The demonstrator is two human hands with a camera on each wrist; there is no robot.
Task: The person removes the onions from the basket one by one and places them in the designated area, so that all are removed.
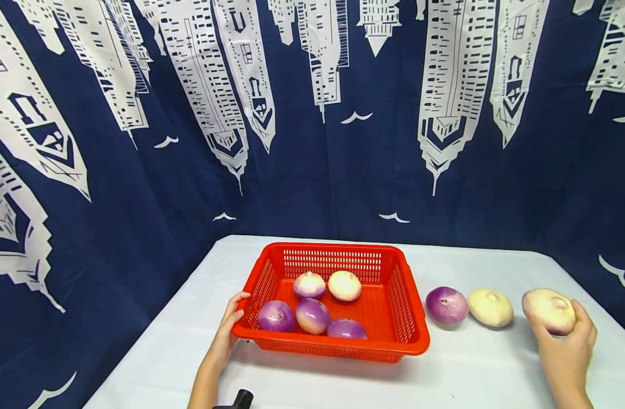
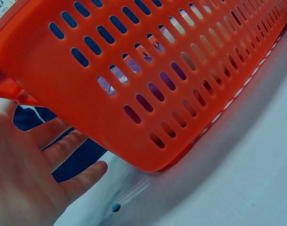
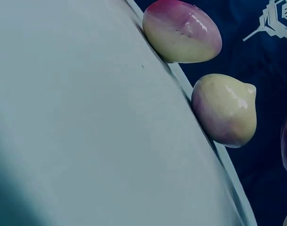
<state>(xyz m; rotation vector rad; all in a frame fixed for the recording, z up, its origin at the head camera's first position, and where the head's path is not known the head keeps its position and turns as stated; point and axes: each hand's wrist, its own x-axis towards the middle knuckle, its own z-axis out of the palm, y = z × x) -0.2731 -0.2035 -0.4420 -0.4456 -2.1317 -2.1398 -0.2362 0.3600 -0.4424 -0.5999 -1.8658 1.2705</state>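
My left hand holds the left rim of a red plastic basket, fingertips over the edge; in the left wrist view several fingers of that hand spread out below the rim. Inside the basket lie several purple and cream onions, among them a purple onion and a cream onion. At the far right my right hand grips a pale onion between thumb and fingers. Left of it sit a cream onion and a purple onion. Whether the gripped onion touches the table, I cannot tell.
A white cloth covers the table. Behind it hangs a dark blue curtain printed with white buildings. A black object shows at the bottom edge, near my left forearm. The loose onions stand right of the basket.
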